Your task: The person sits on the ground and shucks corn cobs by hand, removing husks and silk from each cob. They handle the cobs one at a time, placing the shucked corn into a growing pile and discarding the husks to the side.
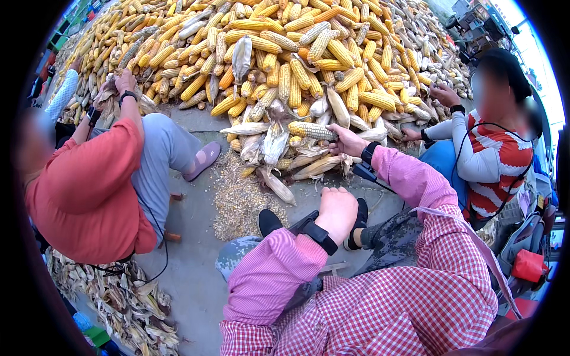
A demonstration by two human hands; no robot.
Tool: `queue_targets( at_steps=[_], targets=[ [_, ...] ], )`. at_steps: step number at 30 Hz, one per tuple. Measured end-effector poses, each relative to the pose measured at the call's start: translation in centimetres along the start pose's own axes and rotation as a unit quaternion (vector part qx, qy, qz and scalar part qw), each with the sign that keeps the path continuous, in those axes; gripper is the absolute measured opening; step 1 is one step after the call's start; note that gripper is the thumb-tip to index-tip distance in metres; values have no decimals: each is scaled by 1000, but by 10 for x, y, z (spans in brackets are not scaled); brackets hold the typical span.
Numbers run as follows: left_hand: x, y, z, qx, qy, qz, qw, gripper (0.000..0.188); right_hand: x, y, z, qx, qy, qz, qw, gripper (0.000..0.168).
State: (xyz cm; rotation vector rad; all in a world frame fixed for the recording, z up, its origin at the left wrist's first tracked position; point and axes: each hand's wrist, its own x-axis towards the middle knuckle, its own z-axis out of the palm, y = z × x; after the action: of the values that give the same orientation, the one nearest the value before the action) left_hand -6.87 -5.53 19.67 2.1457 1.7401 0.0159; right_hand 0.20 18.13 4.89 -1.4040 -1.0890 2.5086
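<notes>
Held by its end, a husked ear of corn [311, 131] with pale and yellow kernels points left from my right hand [349, 141]. That hand is at the near edge of a large corn heap [285, 84]. Below the ear lie dry-husked cobs [274, 144] with peeled-back leaves. My left hand [336, 211] is curled over near my knees, its back towards me; its fingertips and palm are hidden. Loose kernels [242, 200] are scattered on the concrete to its left.
A person in a red top [89, 191] sits at the left, hands at the heap. Another in a striped vest [494, 155] works at the right. Stripped husks [116, 307] pile up at lower left. A vehicle [481, 26] stands at the back right.
</notes>
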Motion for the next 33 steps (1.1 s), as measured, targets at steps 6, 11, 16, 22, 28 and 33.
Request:
queue_targets(
  at_steps=[6,11,16,22,28,33],
  targets=[
    [8,-7,-9,-25,-16,-6,1000,25,-77,-30,20,-163,-34,-46,985,35],
    [-1,-2,1,-10,-81,6,997,24,-89,18,42,-412,-133,97,896,34],
    [-13,3,5,-73,-169,21,983,21,-76,93,32,-488,-338,271,758,48],
    [-6,4,24,-6,-71,3,997,18,-74,-165,-59,-391,101,-87,910,42],
    [5,18,26,-12,-62,44,997,16,-212,-336,-123,3,87,-524,847,42],
    [15,24,6,-3,-120,72,990,26,-204,-267,-79,-80,55,-331,939,44]
  ],
)
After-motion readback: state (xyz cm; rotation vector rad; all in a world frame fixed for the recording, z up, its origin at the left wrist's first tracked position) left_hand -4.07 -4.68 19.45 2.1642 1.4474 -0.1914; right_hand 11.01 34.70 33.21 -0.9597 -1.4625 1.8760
